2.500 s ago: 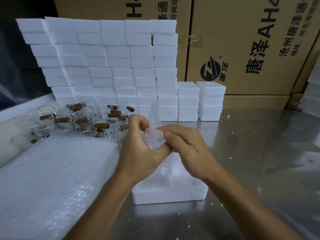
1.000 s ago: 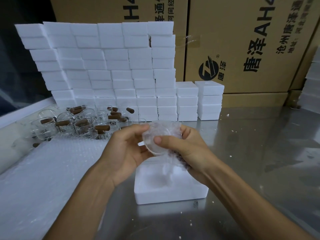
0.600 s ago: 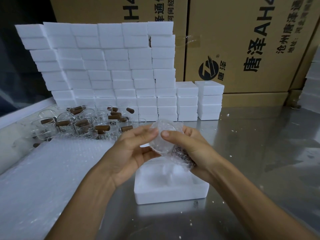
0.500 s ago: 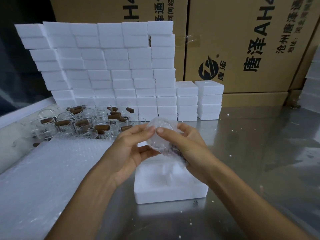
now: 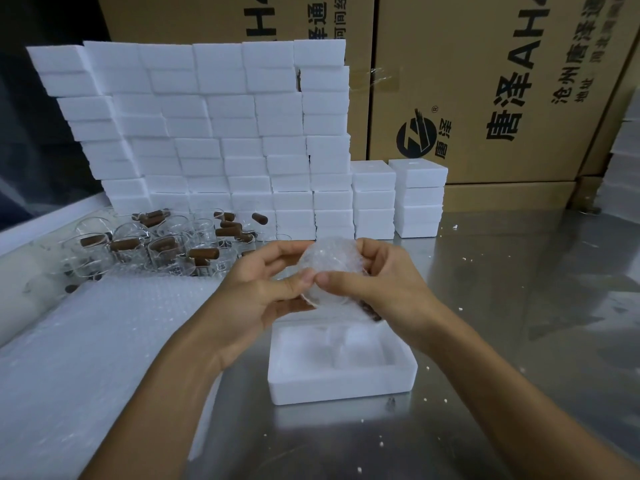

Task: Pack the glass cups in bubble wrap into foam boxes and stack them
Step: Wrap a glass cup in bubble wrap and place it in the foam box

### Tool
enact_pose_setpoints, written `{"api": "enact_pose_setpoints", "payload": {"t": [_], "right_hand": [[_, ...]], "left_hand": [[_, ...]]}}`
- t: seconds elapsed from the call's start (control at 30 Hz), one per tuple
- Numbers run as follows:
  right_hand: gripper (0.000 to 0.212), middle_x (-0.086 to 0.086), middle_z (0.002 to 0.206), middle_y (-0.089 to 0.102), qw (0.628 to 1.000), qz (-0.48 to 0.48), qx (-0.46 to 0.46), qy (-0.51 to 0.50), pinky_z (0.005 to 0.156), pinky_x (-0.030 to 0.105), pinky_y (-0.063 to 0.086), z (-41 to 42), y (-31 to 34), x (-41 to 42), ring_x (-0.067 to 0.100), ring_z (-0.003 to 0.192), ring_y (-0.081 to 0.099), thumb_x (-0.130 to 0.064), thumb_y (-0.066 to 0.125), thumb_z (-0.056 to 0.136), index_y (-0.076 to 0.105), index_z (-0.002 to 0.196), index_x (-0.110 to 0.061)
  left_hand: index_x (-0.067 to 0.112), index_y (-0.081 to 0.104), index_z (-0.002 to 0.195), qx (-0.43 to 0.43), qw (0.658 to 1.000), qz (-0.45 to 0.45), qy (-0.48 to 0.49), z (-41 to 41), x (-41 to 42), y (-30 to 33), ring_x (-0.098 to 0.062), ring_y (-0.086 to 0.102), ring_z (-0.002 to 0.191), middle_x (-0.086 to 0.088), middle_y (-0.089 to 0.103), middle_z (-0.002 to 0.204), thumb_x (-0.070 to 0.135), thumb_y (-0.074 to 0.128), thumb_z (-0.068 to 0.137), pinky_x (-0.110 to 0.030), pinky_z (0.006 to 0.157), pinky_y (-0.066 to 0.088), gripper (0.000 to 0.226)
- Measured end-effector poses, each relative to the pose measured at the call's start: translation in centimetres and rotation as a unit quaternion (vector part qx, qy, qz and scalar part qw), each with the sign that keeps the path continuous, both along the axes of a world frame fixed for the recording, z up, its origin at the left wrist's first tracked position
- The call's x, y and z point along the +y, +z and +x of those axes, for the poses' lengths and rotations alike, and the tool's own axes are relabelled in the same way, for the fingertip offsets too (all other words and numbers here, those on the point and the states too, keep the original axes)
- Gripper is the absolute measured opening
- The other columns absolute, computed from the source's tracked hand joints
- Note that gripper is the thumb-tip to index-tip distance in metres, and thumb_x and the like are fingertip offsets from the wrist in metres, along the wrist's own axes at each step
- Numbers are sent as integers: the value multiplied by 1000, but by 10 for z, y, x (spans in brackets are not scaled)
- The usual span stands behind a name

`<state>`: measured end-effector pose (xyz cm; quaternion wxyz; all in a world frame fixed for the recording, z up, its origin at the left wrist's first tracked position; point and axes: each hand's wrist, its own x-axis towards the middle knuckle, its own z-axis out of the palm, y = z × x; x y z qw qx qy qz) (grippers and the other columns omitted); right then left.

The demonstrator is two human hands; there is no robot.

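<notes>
Head view: both hands, left hand [image 5: 256,292] and right hand [image 5: 384,289], around wrapped cup [image 5: 329,268]; cartons [image 5: 485,81] "唐泽".

We see white foam boxes [image 5: 214,133] stacked as a plain wall, and the open foam box [image 5: 341,375] on the table is the same white. The bubble wrap sheet [image 5: 86,341] is clear-white with a dotted bubble pattern. The glass cups [image 5: 149,244] are clear with brown handles. The table [image 5: 519,306] is grey metal. The cartons [image 5: 485,81] are tan with black print.
</notes>
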<state>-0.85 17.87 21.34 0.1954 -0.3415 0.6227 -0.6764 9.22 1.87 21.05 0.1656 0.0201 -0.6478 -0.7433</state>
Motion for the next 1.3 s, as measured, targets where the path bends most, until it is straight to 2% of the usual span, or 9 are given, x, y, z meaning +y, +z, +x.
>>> {"api": "enact_pose_setpoints", "payload": {"t": [0.17,0.37,0.53,0.77,0.93,1.03,1.13,1.2,1.3], "right_hand": [[34,-10,73,70,984,56,128,109,55,11,47,-3,12,10,0,65,65,-1,89,66,73,90,-19],[25,-6,68,64,961,131,192,148,60,25,49,-5,12,12,9,63,61,-8,89,63,70,75,-19],[40,-10,77,63,950,168,244,95,60,26,52,-3,11,8,10,68,63,-18,93,64,65,93,-21],[64,-12,115,55,941,140,306,-22,85,17,52,-9,6,5,1,99,58,-32,91,65,56,117,-31],[62,-16,105,65,947,110,297,-47,75,17,53,-16,7,10,4,90,65,-28,90,65,59,118,-33],[56,-15,95,64,946,112,296,-62,63,16,50,-17,5,9,5,73,63,-21,87,62,60,110,-32],[52,-14,91,59,934,134,323,-69,60,13,43,-19,4,11,2,69,56,-20,88,61,57,100,-33],[55,-17,94,55,915,178,357,-55,61,12,40,-18,5,10,-2,71,52,-25,92,61,53,98,-38],[59,-13,98,56,903,207,375,-10,63,12,43,-15,4,6,0,74,52,-26,94,61,54,102,-38]], "left_hand": [[29,65,124,-13,981,-189,-38,9,-14,5,-31,69,106,2,65,127,13,82,68,-39,91,57,61],[35,66,111,-41,962,-262,-73,11,-8,8,-39,71,92,12,62,120,7,86,62,-52,86,58,60],[36,59,110,-44,956,-286,-41,10,-7,8,-30,73,89,17,54,120,3,84,65,-50,82,60,61],[37,55,104,9,960,-274,51,6,-7,8,-20,72,95,19,53,124,-12,76,76,-33,73,61,60],[33,55,111,30,962,-258,86,6,-5,10,-20,72,96,9,54,131,-16,75,75,-37,81,61,63],[32,56,118,19,971,-235,41,8,-5,9,-20,72,102,8,56,133,-9,79,75,-39,89,59,64],[37,57,120,-21,983,-182,-24,14,-6,12,-19,70,108,6,66,125,26,87,66,-34,87,58,62],[34,61,108,-49,978,-202,32,11,-5,11,-15,70,103,2,69,114,44,87,58,-36,90,55,57],[18,58,88,-65,965,-234,103,6,-3,7,-14,66,80,5,66,90,37,94,56,-33,79,51,52]]}}
